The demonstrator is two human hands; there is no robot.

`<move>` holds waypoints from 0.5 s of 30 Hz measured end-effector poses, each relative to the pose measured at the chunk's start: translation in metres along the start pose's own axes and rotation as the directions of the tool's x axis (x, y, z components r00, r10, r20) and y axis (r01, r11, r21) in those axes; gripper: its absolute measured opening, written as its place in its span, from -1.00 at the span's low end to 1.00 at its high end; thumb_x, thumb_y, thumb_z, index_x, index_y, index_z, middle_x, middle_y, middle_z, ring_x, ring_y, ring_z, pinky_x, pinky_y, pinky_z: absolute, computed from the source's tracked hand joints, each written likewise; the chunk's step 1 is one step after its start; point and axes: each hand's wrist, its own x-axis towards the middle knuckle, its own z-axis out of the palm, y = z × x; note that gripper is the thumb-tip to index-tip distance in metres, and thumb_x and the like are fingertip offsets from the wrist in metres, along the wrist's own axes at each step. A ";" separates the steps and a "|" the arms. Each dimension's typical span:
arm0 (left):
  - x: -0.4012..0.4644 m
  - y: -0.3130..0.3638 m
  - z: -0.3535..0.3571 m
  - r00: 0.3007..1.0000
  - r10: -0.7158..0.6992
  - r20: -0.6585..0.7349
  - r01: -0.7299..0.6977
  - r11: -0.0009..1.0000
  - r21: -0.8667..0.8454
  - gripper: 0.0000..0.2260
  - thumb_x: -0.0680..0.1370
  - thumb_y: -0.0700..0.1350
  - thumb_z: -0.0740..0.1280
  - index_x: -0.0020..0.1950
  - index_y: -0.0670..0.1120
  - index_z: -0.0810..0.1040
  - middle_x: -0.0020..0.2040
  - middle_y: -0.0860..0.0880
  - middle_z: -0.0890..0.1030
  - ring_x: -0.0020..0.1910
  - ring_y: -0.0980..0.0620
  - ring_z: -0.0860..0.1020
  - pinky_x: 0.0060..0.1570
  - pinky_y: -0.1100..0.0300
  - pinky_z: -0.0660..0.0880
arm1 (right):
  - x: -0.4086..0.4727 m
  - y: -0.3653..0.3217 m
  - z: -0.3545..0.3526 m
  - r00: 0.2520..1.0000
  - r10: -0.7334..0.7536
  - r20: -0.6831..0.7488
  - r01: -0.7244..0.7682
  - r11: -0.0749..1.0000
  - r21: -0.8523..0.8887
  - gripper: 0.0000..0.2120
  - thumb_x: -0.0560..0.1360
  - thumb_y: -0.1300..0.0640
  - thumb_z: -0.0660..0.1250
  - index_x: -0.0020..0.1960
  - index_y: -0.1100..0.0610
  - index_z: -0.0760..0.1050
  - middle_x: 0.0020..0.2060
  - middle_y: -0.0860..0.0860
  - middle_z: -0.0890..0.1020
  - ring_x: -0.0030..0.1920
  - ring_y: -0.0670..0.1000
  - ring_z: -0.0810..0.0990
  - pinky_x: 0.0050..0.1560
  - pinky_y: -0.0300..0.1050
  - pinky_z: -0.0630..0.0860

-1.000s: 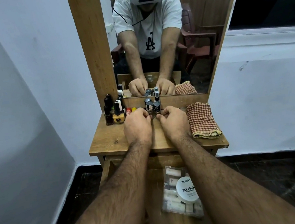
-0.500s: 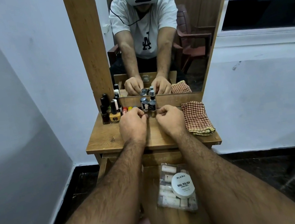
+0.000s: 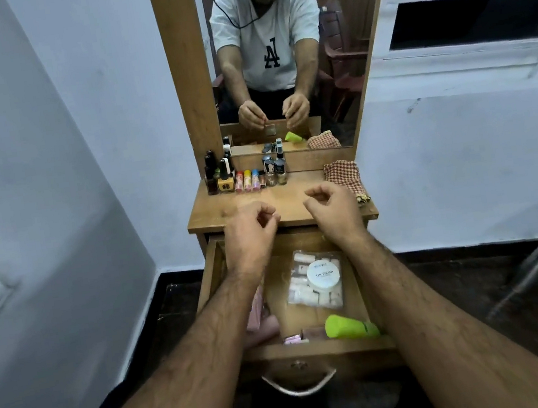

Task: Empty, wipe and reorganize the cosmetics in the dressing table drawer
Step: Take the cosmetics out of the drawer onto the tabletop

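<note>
Cosmetics sit in two places: a row of small bottles along the back of the tabletop at mid frame, and the rest in the open drawer below centre. In the drawer I see a clear packet with a white round tub on it, a green bottle against the front wall, and pink items partly hidden under my left forearm.

My left hand and right hand hover over the tabletop's front edge, fingers loosely curled, holding nothing.

I judge emptying is about half done. Next I would drop a hand into the drawer, probably the right onto the packet, and lift it out to the tabletop.

Room is fair: bare wood lies between the bottles and the front edge, and the checked cloth takes the right side. The drawer's walls are low, but the tabletop overhangs its back part, so a lift should come up towards me first. The bottles stand close together and would topple easily.
</note>
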 end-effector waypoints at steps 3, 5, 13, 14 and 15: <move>-0.033 0.003 -0.014 0.998 -0.006 0.066 0.007 1.000 -0.013 -0.92 0.50 -0.08 0.47 -0.02 0.01 0.66 -0.13 0.12 0.66 -0.14 0.19 0.59 -0.08 0.28 0.53 | -0.034 -0.003 -0.016 1.000 0.005 0.031 -0.007 0.999 0.039 -0.83 0.50 0.18 0.39 0.07 0.17 0.64 -0.11 -0.07 0.63 -0.06 -0.08 0.59 -0.01 -0.21 0.50; -0.054 0.000 -0.020 0.993 -0.027 0.116 0.027 1.000 0.003 -0.92 0.50 -0.08 0.47 -0.02 0.02 0.66 -0.10 0.12 0.67 -0.12 0.19 0.59 -0.04 0.25 0.55 | -0.055 0.001 -0.022 0.999 0.026 0.046 -0.028 0.999 0.042 -0.89 0.50 0.18 0.39 0.01 0.13 0.64 -0.15 -0.09 0.64 -0.09 -0.08 0.60 -0.01 -0.16 0.54; -0.105 -0.015 -0.040 0.927 -0.135 0.350 0.109 0.990 0.094 -0.93 0.53 -0.11 0.43 -0.03 0.06 0.62 -0.05 0.14 0.60 -0.20 0.27 0.51 -0.29 0.49 0.41 | -0.117 0.032 -0.033 0.981 0.143 0.131 -0.132 0.987 -0.086 -0.91 0.51 0.19 0.39 0.00 0.11 0.63 -0.18 -0.11 0.62 -0.14 -0.12 0.56 -0.10 -0.26 0.44; -0.107 -0.017 -0.040 0.918 -0.151 0.367 0.130 0.988 0.082 -0.92 0.54 -0.13 0.43 -0.05 0.06 0.60 -0.07 0.14 0.58 -0.24 0.27 0.51 -0.38 0.50 0.42 | -0.121 0.038 -0.031 0.976 0.159 0.148 -0.143 0.983 -0.116 -0.89 0.50 0.19 0.39 0.02 0.13 0.64 -0.16 -0.08 0.63 -0.12 -0.10 0.57 -0.10 -0.26 0.43; -0.108 -0.018 -0.039 0.909 -0.164 0.382 0.146 0.986 0.076 -0.90 0.54 -0.14 0.42 -0.06 0.07 0.59 -0.09 0.15 0.57 -0.26 0.27 0.51 -0.41 0.54 0.41 | -0.123 0.043 -0.029 0.971 0.177 0.163 -0.155 0.978 -0.141 -0.86 0.49 0.19 0.41 0.05 0.14 0.64 -0.14 -0.05 0.64 -0.10 -0.07 0.59 -0.08 -0.25 0.43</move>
